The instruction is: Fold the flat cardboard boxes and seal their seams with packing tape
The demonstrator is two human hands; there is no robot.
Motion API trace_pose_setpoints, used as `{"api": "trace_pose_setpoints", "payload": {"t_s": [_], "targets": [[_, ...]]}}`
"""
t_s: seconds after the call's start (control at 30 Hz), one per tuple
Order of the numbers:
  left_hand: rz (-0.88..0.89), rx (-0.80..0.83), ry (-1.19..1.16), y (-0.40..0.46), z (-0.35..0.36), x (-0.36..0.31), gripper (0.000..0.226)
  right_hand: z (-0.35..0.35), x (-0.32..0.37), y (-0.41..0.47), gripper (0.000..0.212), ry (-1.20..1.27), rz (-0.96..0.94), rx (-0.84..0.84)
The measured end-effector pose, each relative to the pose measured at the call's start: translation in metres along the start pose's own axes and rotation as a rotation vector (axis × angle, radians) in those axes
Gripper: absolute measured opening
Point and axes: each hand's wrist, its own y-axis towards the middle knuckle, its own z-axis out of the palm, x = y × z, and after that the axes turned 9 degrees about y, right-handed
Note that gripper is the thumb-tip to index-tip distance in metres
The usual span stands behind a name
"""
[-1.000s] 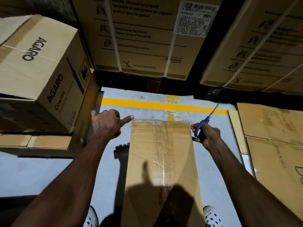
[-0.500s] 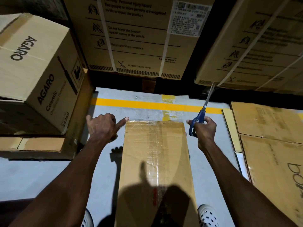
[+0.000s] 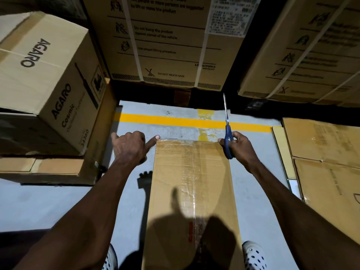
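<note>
Grey floor point(image 3: 48, 207) w/ yellow line point(image 3: 175, 120), dim light.

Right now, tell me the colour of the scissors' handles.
Blue, on the scissors in the right hand, head view.

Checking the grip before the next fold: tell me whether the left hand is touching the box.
Touching. The head view shows the left hand with its index fingertip laid against the far left corner of the box, no gap between them.
</note>
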Motion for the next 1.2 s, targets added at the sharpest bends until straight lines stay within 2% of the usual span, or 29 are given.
{"api": "trace_pose_setpoints", "payload": {"t_s": [0.1, 0.2, 0.3, 0.4, 0.5, 0.6, 0.7, 0.8, 0.87, 1.0, 1.07, 1.2], "targets": [[0.0, -0.016, 0.005, 0.0, 0.0, 0.0, 0.073, -0.001, 0.016, 0.007, 0.02, -0.237, -0.107, -0.075], [-0.005, -0.015, 0.002, 0.001, 0.002, 0.002, 0.072, 0.01, 0.033, 0.009, 0.033, -0.136, -0.196, 0.007], [-0.01, -0.004, -0.011, 0.001, 0.003, 0.001, 0.071, 0.029, 0.041, 0.008, 0.033, -0.206, -0.189, 0.119], [-0.015, 0.002, -0.023, 0.0, 0.004, 0.001, 0.069, 0.04, 0.037, 0.005, 0.028, -0.422, -0.221, 0.095], [0.005, -0.005, -0.025, 0.001, 0.002, 0.001, 0.071, 0.041, 0.03, 0.005, 0.033, -0.476, -0.215, 0.082], [0.0, -0.002, -0.035, 0.001, 0.0, 0.001, 0.073, 0.041, 0.041, 0.009, 0.032, -0.58, -0.174, 0.148], [-0.006, 0.0, -0.055, -0.002, 0.002, 0.001, 0.072, 0.042, 0.055, 0.014, 0.029, -0.492, -0.147, 0.188], [-0.012, -0.002, -0.073, -0.002, 0.004, 0.001, 0.073, 0.063, 0.069, 0.009, 0.034, -0.165, -0.202, 0.212], [-0.022, -0.008, -0.081, -0.002, 0.006, 0.002, 0.073, 0.088, 0.076, 0.005, 0.038, -0.071, -0.215, 0.266], [-0.032, 0.028, -0.086, -0.003, 0.005, 0.002, 0.072, 0.119, 0.075, 0.004, 0.035, -0.274, -0.229, 0.275], [-0.014, 0.069, -0.12, -0.002, 0.003, 0.003, 0.067, 0.118, 0.07, 0.008, 0.035, -0.252, -0.194, 0.27], [0.088, 0.26, -0.418, 0.005, 0.004, 0.02, 0.05, 0.118, 0.067, 0.012, 0.037, -0.183, -0.158, 0.273]]}}
